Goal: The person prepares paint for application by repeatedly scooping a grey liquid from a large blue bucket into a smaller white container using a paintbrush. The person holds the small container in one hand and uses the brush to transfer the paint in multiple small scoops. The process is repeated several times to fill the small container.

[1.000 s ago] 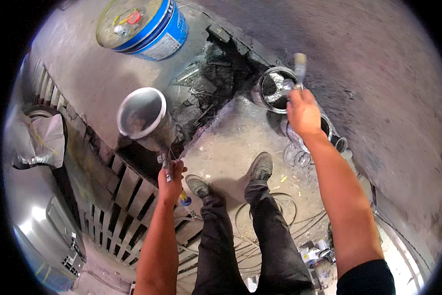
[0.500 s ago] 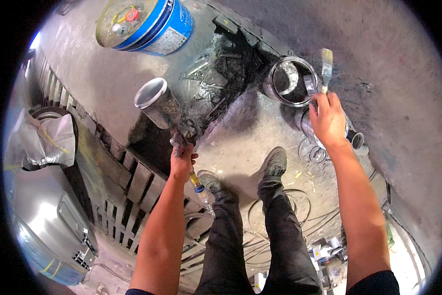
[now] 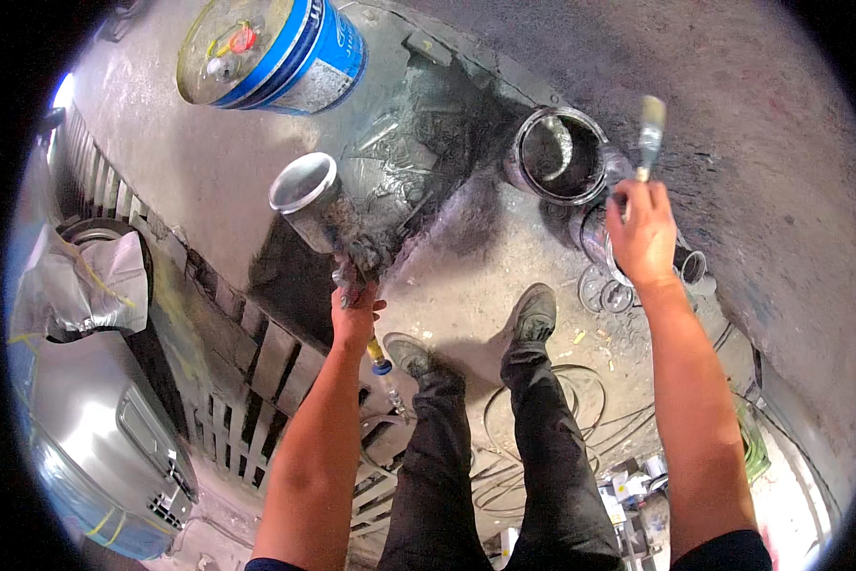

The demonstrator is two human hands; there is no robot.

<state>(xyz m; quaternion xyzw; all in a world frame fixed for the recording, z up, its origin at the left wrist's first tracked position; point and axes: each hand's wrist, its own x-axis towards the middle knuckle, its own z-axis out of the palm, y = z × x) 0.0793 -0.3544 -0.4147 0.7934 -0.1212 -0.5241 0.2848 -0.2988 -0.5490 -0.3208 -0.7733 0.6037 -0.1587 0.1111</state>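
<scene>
My left hand grips a spray gun topped by a grey-stained cup with a white rim. A yellow and blue fitting hangs beneath it. My right hand is closed on the handle of a paintbrush, whose bristles point away from me. Just left of the brush stands an open metal can with dark contents and a pale crescent patch. More containers are partly hidden behind that hand, and clear round lids lie below them.
A blue pail stands at upper left, near crumpled dark sheeting. Slatted boards run along the left beside a silver car panel. Looped hoses lie around my feet; small clutter is at lower right.
My right hand and brush have moved right, from over the metal can to beside it. My left hand has risen slightly, and the cup's opening appears smaller. The view has shifted a little.
</scene>
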